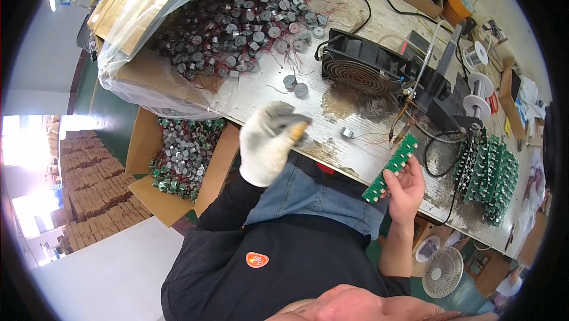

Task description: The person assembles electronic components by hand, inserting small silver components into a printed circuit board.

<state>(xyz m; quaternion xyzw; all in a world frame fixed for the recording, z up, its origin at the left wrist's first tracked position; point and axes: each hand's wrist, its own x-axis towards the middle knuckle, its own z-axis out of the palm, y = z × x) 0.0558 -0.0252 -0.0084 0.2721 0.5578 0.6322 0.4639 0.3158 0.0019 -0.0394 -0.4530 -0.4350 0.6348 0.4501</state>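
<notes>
Glare washes out the window [26,202] left of the workbench [252,87], itself brightly lit; fisheye distortion fades into black corners.

Stained workbench [347,110], grey discs [301,90], black fan [363,77], green boards [489,174]

A black fan [361,75] stands on the white table [246,93]. On the near side of the fan, the right hand [408,189] pinches a long green board [390,168]. Left of the fan, the gloved left hand [268,140] is curled, near two gray round parts [301,90]. A big pile of round parts [243,33] sits farther left of the fan. More green boards [486,179] stand to the fan's right.
</notes>
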